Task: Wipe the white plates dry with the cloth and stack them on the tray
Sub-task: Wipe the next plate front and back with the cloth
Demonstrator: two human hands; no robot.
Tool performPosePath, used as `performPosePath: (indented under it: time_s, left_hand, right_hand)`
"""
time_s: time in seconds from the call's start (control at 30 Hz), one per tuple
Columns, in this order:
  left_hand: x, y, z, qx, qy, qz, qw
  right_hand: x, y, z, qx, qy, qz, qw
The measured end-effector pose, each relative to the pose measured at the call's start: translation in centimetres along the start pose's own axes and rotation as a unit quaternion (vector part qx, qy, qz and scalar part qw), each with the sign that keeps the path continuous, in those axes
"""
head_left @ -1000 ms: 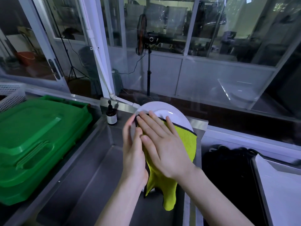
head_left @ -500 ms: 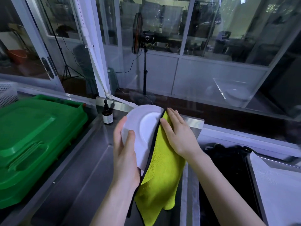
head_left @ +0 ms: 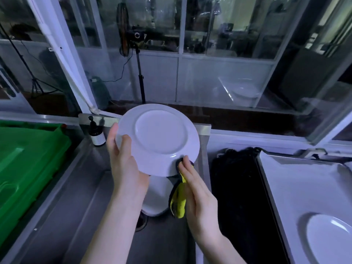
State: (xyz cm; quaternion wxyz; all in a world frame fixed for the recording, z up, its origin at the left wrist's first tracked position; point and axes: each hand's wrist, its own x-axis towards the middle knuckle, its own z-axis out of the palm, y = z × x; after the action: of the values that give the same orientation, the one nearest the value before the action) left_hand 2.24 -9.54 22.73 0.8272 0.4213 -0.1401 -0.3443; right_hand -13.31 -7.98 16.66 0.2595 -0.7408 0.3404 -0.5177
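The white plate [head_left: 158, 140] is held up over the steel sink [head_left: 76, 206], tilted with its underside and foot ring facing the camera. The left hand [head_left: 125, 162] grips its left rim, thumb pressed on the underside and fingers curled behind. The right hand [head_left: 198, 193] holds the bunched yellow cloth [head_left: 178, 204] in its palm and pinches the cloth's dark edge against the plate's lower right rim. Directly below, a second plate [head_left: 156, 197] lies in the sink. To the right, past a black mat [head_left: 238, 197], the tray [head_left: 285, 178] carries a third plate [head_left: 331, 239]. A dark pump bottle [head_left: 96, 135] stands at the sink's back edge; its white label shows no legible writing. A green crate [head_left: 28, 159] sits at the left.
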Motion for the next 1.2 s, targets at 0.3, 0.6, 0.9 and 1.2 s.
performPosePath:
  time_s: [0.3,0.6,0.9,1.2]
  left_hand:
    - [-1.6,-2.2,3.6,0.013,-0.064,-0.078,0.995]
    - [-6.9,-4.8,8.5,0.046,-0.113,-0.204,0.971]
    - [-13.3,-8.0,14.8,0.109,-0.241,-0.343,0.901]
    - [-19.8,-17.2,16.1,0.379,-0.469,-0.147,0.784]
  right_hand:
    - [1.6,0.6,-9.5,-0.136,0.068,0.04,0.988]
    - [-0.9,1.4,-14.9,-0.381,0.16,-0.09,0.906]
    - [-3.1,0.3,-23.2,-0.446,0.246,-0.023,0.86]
    - [-10.4,1.3,-33.4,-0.237,0.469,0.242,0.815]
